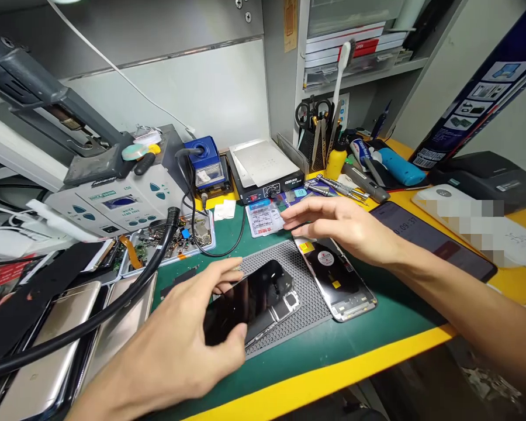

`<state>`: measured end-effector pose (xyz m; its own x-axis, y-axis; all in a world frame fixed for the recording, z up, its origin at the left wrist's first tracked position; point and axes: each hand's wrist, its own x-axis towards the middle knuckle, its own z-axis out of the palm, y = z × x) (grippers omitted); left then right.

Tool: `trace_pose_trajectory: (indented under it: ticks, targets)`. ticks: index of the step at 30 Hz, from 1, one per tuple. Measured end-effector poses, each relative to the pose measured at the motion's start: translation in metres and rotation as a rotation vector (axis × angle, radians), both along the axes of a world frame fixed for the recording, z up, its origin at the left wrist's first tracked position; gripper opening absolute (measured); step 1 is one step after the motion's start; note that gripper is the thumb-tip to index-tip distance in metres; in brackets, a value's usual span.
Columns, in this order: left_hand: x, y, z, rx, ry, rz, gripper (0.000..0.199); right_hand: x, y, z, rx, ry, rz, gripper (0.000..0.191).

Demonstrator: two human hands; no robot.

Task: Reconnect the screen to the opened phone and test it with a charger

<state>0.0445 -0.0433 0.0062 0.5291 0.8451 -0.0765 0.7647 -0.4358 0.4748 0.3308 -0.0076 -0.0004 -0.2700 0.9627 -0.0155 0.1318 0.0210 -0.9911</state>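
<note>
My left hand [188, 327] is wrapped round the near-left end of a black phone [254, 298], thumb at the front edge and fingers at the far side. That phone lies slightly raised over a grey perforated mat [311, 316], with some inner metal parts showing along its right side. Over the far end of a loose screen panel [337, 275] hovers my right hand [337, 225], fingers spread and nothing visible between them. The panel rests back side up, with a round white sticker and yellow labels, partly on the mat's right edge.
A hot-air station [118, 204] and a parts tray [179, 237] stand left, with a black hose [127, 292] crossing in front. Behind are a soldering unit [206, 169] and a black heating box [272, 187]. Screwdrivers [342, 187] and a phone showing a timer [433, 240] lie right.
</note>
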Motion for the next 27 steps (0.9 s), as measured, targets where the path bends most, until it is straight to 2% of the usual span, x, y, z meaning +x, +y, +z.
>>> trace_pose_trajectory:
  ticks: [5, 9, 12, 17, 24, 27]
  targets:
    - [-0.009, 0.02, 0.007, -0.257, -0.179, -0.006, 0.046, 0.004, -0.005, 0.005, 0.092, -0.412, 0.055, 0.022]
    - [-0.014, 0.029, 0.009, -0.348, -0.172, 0.03, 0.042, 0.005, -0.01, 0.008, 0.177, -0.629, 0.185, 0.021]
    - [-0.017, 0.034, 0.011, -0.361, -0.137, 0.036, 0.044, 0.0, -0.014, 0.006, 0.298, -0.687, 0.265, 0.021]
    - [-0.02, 0.038, 0.012, -0.443, -0.216, 0.042, 0.045, -0.012, -0.019, -0.004, 0.517, -0.764, 0.345, 0.019]
    - [-0.011, 0.039, 0.019, -0.55, -0.256, 0.067, 0.045, -0.018, -0.02, -0.018, 0.694, -0.778, 0.331, 0.028]
    - [-0.015, 0.042, 0.016, -0.527, -0.274, 0.046, 0.043, -0.021, -0.019, -0.022, 0.677, -0.733, 0.263, 0.026]
